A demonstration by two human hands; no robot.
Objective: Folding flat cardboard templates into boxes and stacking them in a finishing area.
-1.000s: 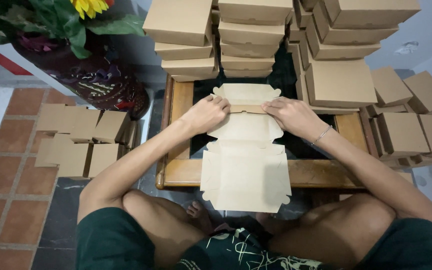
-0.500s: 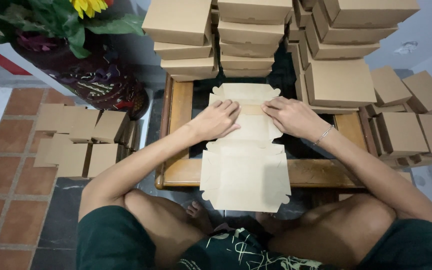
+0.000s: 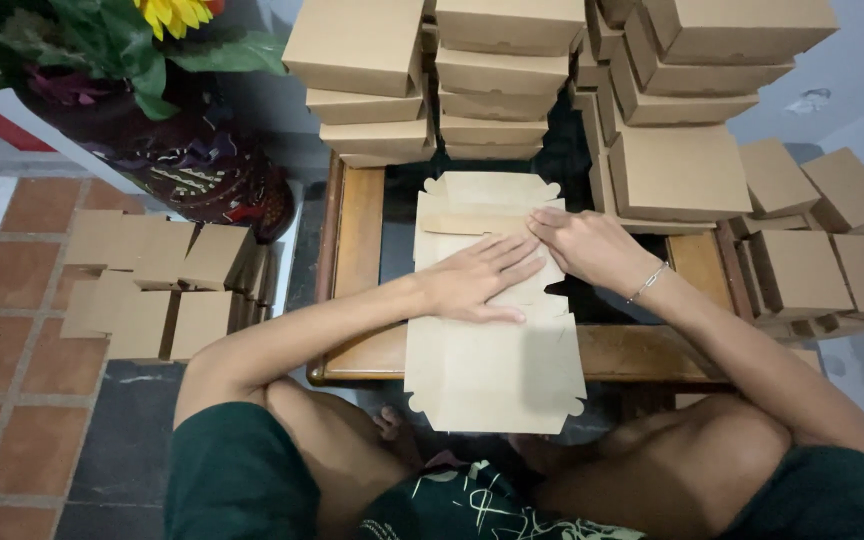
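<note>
I see a flat, unfolded brown cardboard box blank (image 3: 492, 340) lying across the low wooden table. Stacks of folded brown boxes (image 3: 512, 70) rise behind it, smaller folded boxes (image 3: 812, 250) crowd the right, and more flat blanks (image 3: 152, 285) lie on the tiled floor at left.

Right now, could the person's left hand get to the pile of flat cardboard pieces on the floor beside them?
Probably yes. The left hand rests flat on the unfolded box sheet, holding nothing, and the flat cardboard pieces lie on that same side with nothing between them.
</note>
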